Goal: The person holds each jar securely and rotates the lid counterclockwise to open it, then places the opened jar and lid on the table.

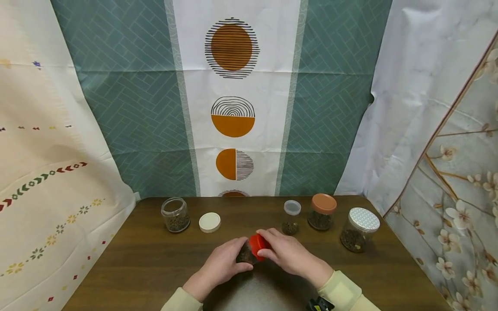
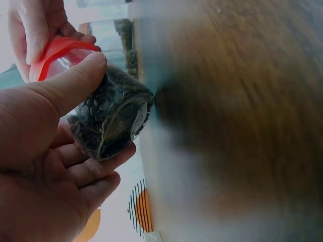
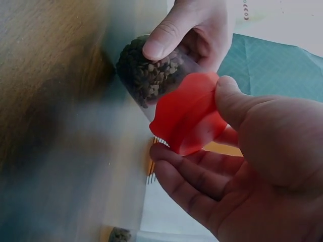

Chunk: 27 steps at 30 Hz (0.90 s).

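Note:
A clear jar (image 1: 244,255) of dark seeds or pellets is held tilted above the front part of the table. My left hand (image 1: 223,261) grips its body, thumb on one side and fingers under the other, as the left wrist view shows. On its mouth sits a red lid (image 3: 189,113) with a wavy edge. The right hand (image 1: 289,255) holds this lid between thumb and fingertips. Whether the lid is loose or tight on the jar (image 2: 113,108) I cannot tell.
On the brown wooden table (image 1: 128,263), a lidless jar (image 1: 177,221) stands at the back left beside a white lid (image 1: 210,222). Beyond my right hand are a small jar (image 1: 291,218), an orange-lidded jar (image 1: 322,211) and a jar with a patterned lid (image 1: 359,229). Curtains (image 1: 237,172) hang behind.

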Each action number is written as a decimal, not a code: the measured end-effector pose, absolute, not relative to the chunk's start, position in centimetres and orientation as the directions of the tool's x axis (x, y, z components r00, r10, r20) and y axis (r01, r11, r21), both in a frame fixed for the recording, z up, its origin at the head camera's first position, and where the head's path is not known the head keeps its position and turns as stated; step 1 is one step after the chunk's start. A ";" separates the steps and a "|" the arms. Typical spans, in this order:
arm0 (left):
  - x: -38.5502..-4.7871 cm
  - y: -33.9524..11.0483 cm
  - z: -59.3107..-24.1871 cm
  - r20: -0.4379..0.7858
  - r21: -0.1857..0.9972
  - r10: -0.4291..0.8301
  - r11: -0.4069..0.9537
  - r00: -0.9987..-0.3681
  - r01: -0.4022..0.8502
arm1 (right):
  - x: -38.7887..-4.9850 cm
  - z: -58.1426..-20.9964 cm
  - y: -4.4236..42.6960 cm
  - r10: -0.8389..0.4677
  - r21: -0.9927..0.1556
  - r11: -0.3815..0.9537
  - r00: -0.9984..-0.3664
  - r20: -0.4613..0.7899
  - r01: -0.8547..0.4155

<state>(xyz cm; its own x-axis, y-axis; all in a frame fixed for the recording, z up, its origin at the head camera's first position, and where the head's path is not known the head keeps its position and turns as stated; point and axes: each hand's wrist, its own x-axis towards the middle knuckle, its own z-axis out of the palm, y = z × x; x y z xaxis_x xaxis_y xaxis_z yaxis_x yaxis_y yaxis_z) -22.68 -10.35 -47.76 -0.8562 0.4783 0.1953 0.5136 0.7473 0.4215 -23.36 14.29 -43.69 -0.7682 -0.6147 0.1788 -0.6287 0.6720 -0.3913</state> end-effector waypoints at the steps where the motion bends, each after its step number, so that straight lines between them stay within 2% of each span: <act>1: -22.7 -10.3 -47.8 0.194 0.423 0.476 0.748 -0.858 0.511 | -23.3 -43.7 14.3 -0.615 -0.393 0.672 -0.769 0.177 -0.628; 27: -22.6 -10.5 -47.8 0.196 0.446 0.469 0.739 -0.861 0.504 | -23.1 -43.7 14.6 -0.674 -0.385 0.606 -0.706 0.216 -0.696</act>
